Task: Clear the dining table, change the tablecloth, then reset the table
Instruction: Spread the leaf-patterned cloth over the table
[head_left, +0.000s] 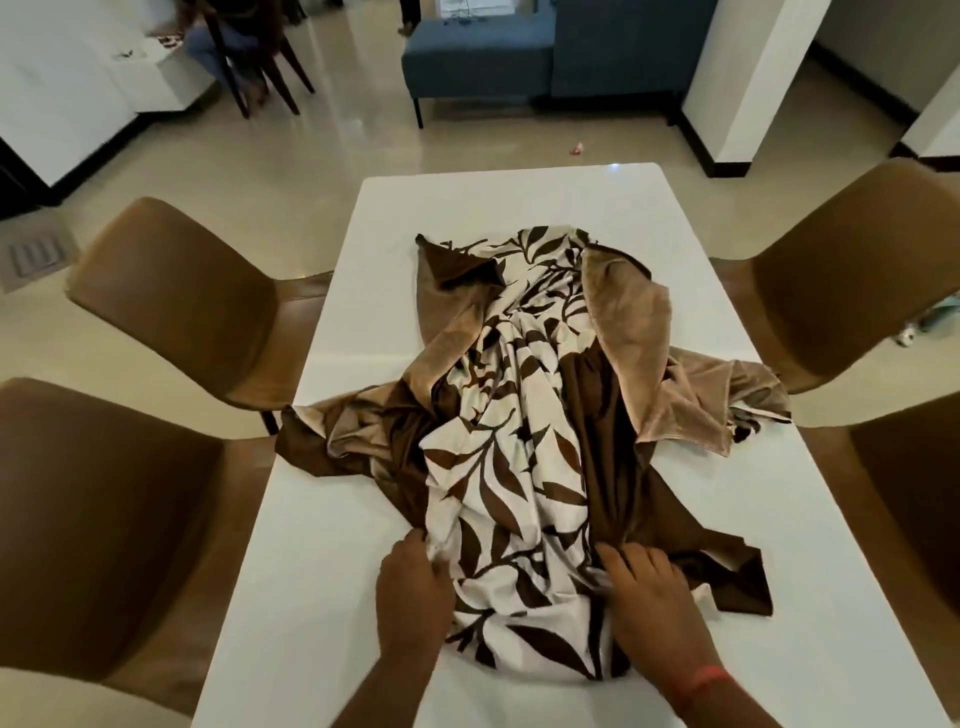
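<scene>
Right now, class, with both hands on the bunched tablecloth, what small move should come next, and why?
Probably draw the two hands apart to spread the cloth. The leaf-print tablecloth lies crumpled down the middle of the white table, much of which is bare. The left hand grips one near fold; the right hand lies on another.

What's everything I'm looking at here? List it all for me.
tablecloth: one, brown and cream leaf print, bunched along the table's middle
table: one, white, centre
chairs: four, tan-brown, two on each side of the table
sofa: one, blue, far end of the room
floor: glossy beige tiles
left hand: one, grips the near edge of the cloth
right hand: one, fingers spread on the cloth, red band at the wrist
</scene>
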